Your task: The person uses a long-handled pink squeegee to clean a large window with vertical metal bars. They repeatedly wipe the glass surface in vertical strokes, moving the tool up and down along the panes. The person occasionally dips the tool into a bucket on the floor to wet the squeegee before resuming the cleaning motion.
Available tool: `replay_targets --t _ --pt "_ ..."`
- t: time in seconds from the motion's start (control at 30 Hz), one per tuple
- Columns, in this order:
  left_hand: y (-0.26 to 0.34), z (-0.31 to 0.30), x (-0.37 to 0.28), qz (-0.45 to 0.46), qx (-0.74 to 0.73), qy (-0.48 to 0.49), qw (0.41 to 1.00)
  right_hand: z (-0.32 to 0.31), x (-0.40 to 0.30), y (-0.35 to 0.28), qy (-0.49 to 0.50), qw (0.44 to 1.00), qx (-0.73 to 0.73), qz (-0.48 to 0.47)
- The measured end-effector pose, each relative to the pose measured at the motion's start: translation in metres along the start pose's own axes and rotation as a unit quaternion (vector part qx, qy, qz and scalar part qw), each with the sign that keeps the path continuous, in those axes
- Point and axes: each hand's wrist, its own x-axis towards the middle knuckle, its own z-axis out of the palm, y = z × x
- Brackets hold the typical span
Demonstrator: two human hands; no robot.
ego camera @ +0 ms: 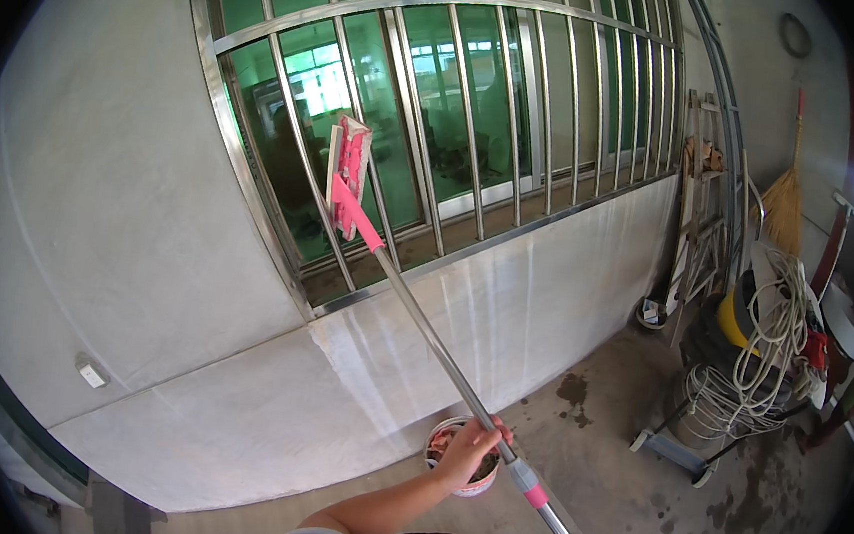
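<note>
My left hand is closed around the metal telescopic pole of a window squeegee, just above its grey and pink collar. The pole slants up and leftward to a pink squeegee head with a worn pad on one side and a pale blade on the other. That head is at the stainless steel window bars, before the green-tinted glass; whether it touches them I cannot tell. Below my hand, partly hidden by it, stands a bucket with rags inside. My right hand is out of view.
At the right stands a wheeled drum-shaped machine, draped with coiled cord. A straw broom hangs on the wall beyond, near a wooden ladder. Wet patches mark the concrete floor. A socket is on the left wall.
</note>
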Motion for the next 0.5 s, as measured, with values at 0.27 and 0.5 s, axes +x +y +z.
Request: replay_targets --t 0.27,0.5 --pt "-0.014 0.04 -0.019 -0.009 -0.054 -0.13 0.99 -0.007 -0.04 0.036 0.103 0.994 0.001 0.042" --pt "0.0 0.054 0.006 0.009 -0.054 -0.154 0.987 -0.022 -0.027 0.028 0.155 0.987 -0.009 0.027"
